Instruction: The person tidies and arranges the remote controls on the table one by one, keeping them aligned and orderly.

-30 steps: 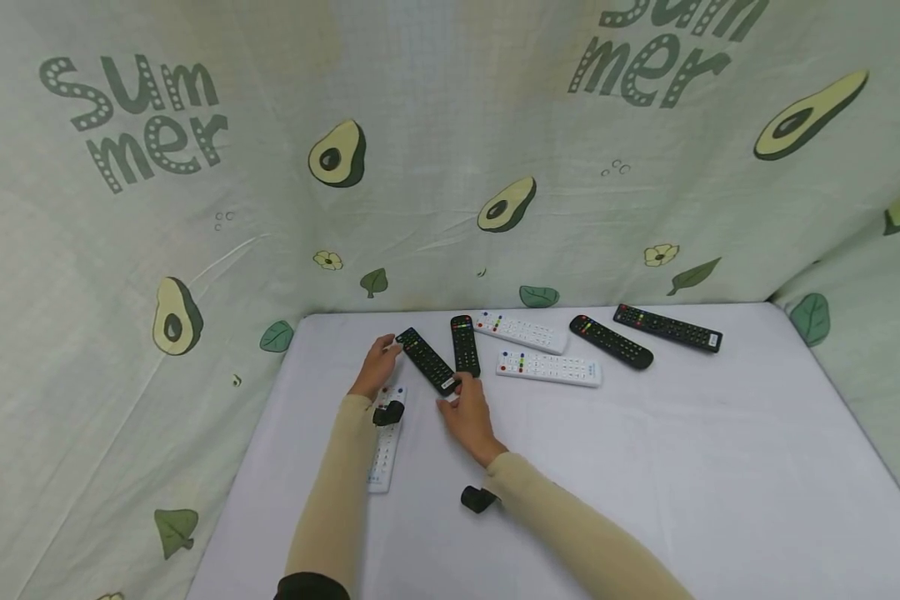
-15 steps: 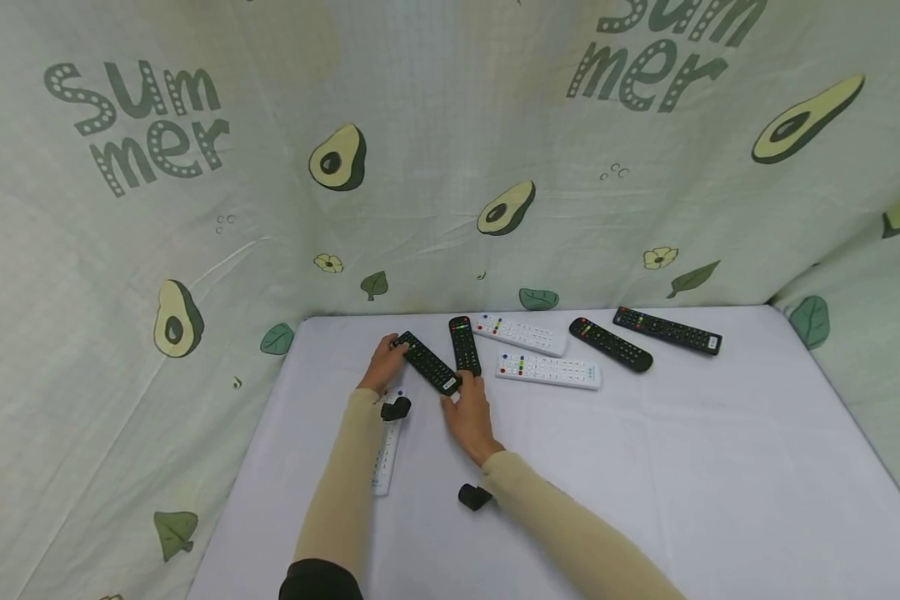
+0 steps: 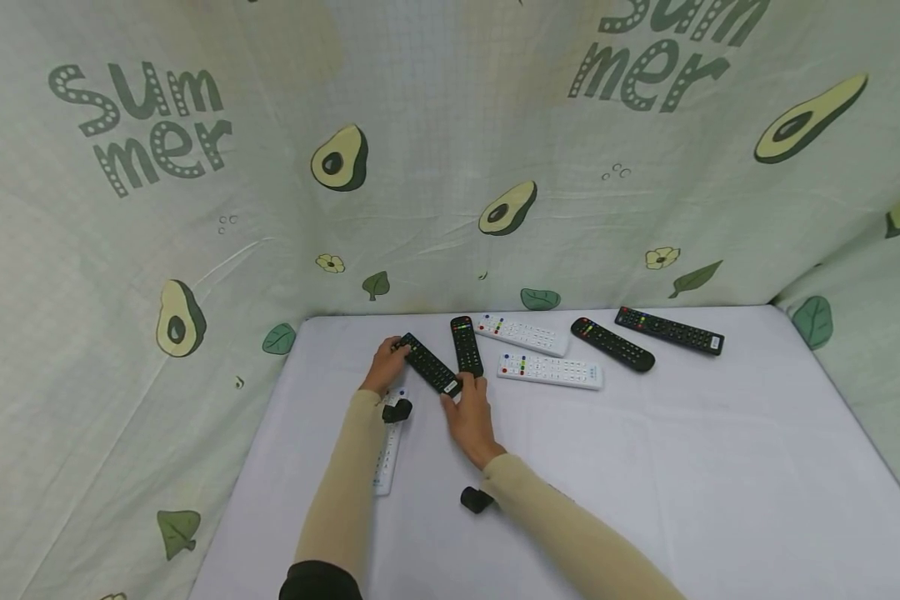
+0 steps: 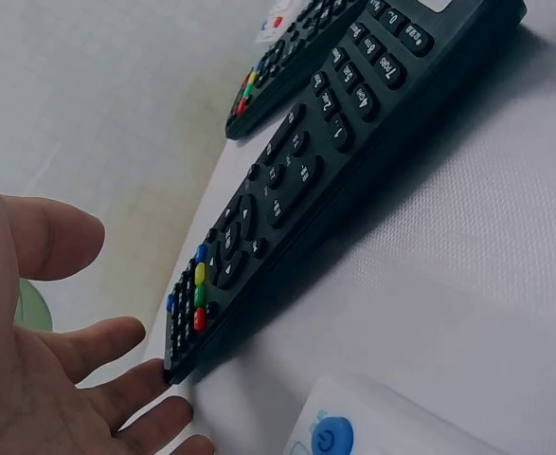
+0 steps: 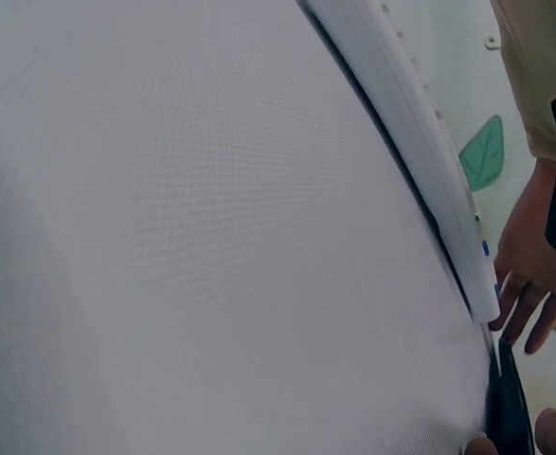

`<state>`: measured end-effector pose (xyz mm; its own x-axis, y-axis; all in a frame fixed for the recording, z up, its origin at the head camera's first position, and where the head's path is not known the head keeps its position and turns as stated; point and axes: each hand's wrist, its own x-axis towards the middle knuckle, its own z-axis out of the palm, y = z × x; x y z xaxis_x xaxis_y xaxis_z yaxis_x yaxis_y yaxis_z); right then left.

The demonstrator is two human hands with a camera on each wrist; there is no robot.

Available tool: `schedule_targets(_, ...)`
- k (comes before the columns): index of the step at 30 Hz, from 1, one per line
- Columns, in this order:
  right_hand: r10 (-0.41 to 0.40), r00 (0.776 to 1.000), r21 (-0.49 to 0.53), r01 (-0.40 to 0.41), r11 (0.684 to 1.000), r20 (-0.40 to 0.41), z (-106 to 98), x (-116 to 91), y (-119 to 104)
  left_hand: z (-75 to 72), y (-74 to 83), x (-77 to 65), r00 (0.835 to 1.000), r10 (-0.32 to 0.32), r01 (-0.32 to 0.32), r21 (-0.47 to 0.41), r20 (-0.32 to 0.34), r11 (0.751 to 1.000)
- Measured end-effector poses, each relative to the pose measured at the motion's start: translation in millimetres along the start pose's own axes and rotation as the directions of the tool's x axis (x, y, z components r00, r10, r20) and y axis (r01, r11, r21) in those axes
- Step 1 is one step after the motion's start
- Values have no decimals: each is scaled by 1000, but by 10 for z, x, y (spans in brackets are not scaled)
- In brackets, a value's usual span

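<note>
Left hand (image 3: 386,367) has edged rightward, fingers loose, to the black remote control (image 3: 431,365) the right hand (image 3: 471,422) pinches, probably for steadiness.

On the surface (image 3: 667,475), the remote between the hands (image 3: 429,363) has the left hand (image 3: 384,367) at its 10 o'clock end, the right hand (image 3: 471,421) at 4, a neighbouring remote (image 3: 467,346) at 2, a nearer remote (image 3: 388,458) at 7, four more remotes (image 3: 550,372) toward 3; a cloth (image 3: 427,258) hangs at 12.
</note>
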<state>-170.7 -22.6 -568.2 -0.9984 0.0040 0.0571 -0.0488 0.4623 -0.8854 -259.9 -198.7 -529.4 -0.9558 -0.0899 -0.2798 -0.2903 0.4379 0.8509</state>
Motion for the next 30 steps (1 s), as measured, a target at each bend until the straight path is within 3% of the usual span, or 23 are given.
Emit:
schedule_targets(15,-21,1000,-44,21,999,1,-53,3,-3,-5,5,-37,999,1,-1,-11,-39,1000)
schedule_targets(24,-72,997,-10,72,997,17,-101,-68,-10,1,6,-49,997,43,-50,-107,-66,993)
schedule_targets(30,-40,998,-26,42,999,43,-168,-152,15,7,32,-100,994,78,-93,-204,-78,974)
